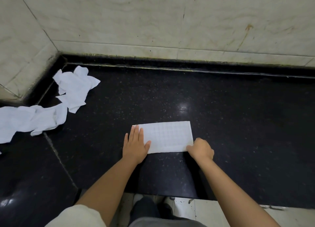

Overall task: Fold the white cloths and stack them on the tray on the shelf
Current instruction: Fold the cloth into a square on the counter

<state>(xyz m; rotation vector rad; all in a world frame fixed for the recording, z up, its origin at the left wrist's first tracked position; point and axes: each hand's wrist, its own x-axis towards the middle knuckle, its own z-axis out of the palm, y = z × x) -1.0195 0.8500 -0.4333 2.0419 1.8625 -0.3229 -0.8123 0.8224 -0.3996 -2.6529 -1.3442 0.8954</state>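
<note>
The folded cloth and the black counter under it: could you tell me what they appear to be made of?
The folded cloth looks like a woven cotton-type towel, matte white, with a faint waffle grid across it. The black counter seems to be polished stone, perhaps granite: dark, speckled with pale flecks, and glossy enough to mirror a light.

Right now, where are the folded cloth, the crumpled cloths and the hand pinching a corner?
folded cloth (167, 136): head view, middle of its top face.
crumpled cloths (75, 88): head view, middle of the far one.
right hand (201, 149): head view, knuckles.
</note>
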